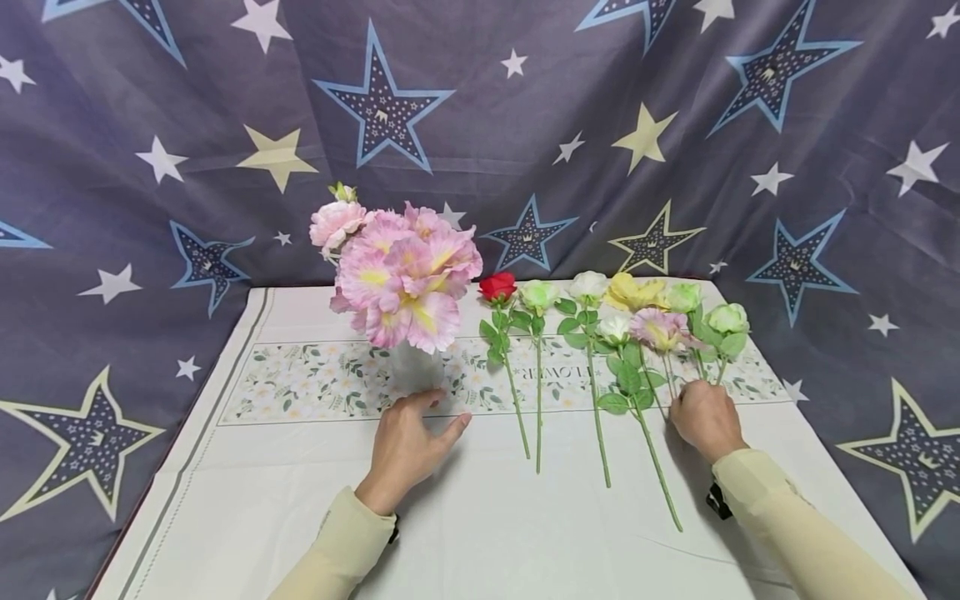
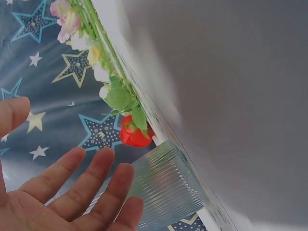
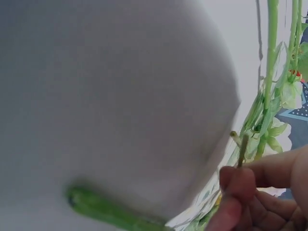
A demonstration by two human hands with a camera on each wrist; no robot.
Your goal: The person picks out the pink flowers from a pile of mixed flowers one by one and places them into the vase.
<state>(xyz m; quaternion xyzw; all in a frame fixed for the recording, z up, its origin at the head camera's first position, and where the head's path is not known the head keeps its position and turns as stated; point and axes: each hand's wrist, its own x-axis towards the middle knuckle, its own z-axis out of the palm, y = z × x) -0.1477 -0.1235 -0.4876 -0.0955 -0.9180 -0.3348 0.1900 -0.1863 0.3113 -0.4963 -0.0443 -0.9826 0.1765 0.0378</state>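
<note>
A ribbed clear vase (image 1: 417, 368) stands left of centre, filled by big pink flowers (image 1: 408, 279) with yellow centres and a paler pink bloom (image 1: 336, 225). Just in front of its base is my left hand (image 1: 408, 450), its fingers extended and spread beside the ribbed wall in the left wrist view. At the right end of the row of flowers, my right hand (image 1: 707, 419) pinches a thin flower stem (image 3: 243, 150) between thumb and fingers. I cannot tell which bloom that stem carries. Nearest to this hand are a pink-purple flower (image 1: 663, 329) and a pale green rose (image 1: 727, 318).
A red rose (image 1: 497, 287), a pale green rose (image 1: 538, 296), white roses (image 1: 588, 286) and a yellow flower (image 1: 633, 292) lie on the white tablecloth (image 1: 480, 517), stems towards me. Beneath them runs a flower-printed strip (image 1: 315, 383). A star-patterned curtain (image 1: 480, 125) closes off the back.
</note>
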